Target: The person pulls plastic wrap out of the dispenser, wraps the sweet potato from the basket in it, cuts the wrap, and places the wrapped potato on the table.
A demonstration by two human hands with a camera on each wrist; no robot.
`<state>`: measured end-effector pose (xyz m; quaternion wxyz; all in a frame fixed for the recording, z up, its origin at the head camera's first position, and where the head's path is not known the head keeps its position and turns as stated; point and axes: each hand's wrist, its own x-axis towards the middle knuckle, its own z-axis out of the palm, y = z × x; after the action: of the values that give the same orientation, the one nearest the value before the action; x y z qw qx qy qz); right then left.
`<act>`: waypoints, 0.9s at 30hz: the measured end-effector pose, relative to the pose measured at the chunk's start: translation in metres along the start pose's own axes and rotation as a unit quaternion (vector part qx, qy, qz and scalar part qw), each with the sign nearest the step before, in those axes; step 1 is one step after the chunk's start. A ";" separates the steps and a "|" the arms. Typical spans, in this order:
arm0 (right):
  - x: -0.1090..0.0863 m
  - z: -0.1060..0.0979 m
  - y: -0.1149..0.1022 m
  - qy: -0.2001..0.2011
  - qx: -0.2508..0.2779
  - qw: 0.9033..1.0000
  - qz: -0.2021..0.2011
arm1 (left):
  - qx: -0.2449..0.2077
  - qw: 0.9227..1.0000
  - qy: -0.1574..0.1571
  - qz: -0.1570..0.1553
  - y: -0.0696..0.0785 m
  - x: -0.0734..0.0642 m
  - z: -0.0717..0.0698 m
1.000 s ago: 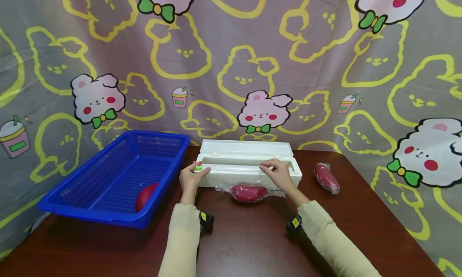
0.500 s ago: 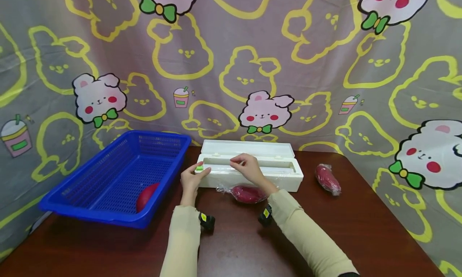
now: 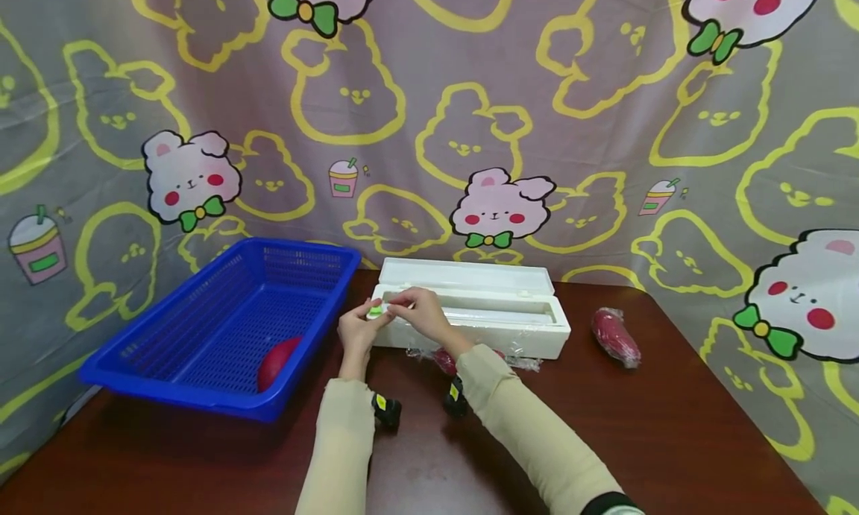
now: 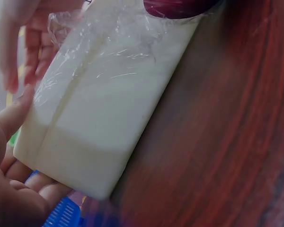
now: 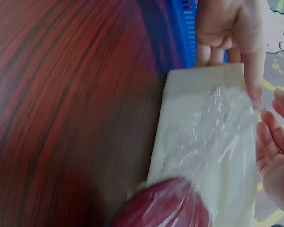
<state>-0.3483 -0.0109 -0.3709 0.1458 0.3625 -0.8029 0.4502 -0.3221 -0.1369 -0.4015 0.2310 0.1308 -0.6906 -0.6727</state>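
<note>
A white cling film dispenser (image 3: 540, 343) lies lengthwise with its lid (image 3: 463, 276) raised and a pale roll (image 3: 499, 316) inside. My left hand (image 3: 356, 332) grips its left end, thumb above and fingers around the end, beside a small green part (image 3: 376, 308). My right hand (image 3: 429, 317) reaches across to that corner, its fingertips close together beside the left thumb; whether they pinch anything cannot be made out. Clear film (image 5: 203, 137) clings crumpled to the dispenser's front. Against that front lies a film-wrapped red oval item (image 5: 165, 205), partly hidden by my right arm in the head view.
A blue plastic basket (image 3: 181, 396) stands on the left, with a red rounded item (image 3: 277, 364) inside. Another film-wrapped red item (image 3: 615, 337) lies on the right of the brown table (image 3: 671, 440). A patterned curtain (image 3: 416, 75) hangs behind.
My right hand has moved left along the dispenser, from its right part to the left corner near my left hand. The left hand has kept its place on the dispenser.
</note>
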 end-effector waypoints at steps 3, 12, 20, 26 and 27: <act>0.003 0.005 -0.003 -0.006 -0.003 1.000 0.002 | -0.009 1.000 -0.001 0.011 -0.001 0.002 0.000; 0.008 0.014 -0.003 0.022 0.009 0.998 0.053 | -0.040 0.998 -0.032 0.032 -0.006 0.005 -0.006; 0.013 0.018 -0.004 0.024 0.004 0.995 0.094 | -0.022 0.994 -0.085 0.065 -0.006 0.009 -0.011; 0.014 0.021 -0.005 0.017 -0.002 0.995 0.098 | -0.007 0.989 -0.116 0.086 -0.007 0.011 -0.016; 0.015 0.021 -0.005 0.014 -0.003 0.995 0.101 | -0.006 0.989 -0.117 0.087 -0.007 0.011 -0.017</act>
<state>-0.3531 -0.0363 -0.3714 0.1120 0.2726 -0.8345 0.4656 -0.3242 -0.1571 -0.4072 0.2069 -0.0109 -0.7173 -0.6652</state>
